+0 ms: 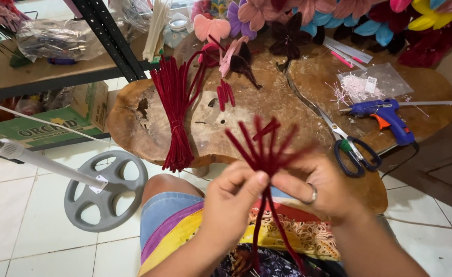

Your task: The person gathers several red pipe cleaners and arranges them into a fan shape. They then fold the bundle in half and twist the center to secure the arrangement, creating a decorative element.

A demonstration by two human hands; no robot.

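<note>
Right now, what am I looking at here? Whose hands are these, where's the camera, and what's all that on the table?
The single picture comes from a camera on a person's head, looking down. Their left hand and right hand pinch a fan of dark red fuzzy craft stems. On the wooden slab table lie a tied bundle of the same stems, scissors, a blue glue gun and finished fabric-like flowers.

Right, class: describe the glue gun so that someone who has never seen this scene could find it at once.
Start at the irregular brown wooden slab table and go to its right-hand end. There, right of the blue-handled scissors, lies the blue plastic glue gun. Its orange trigger sets it apart from everything around it.
</note>
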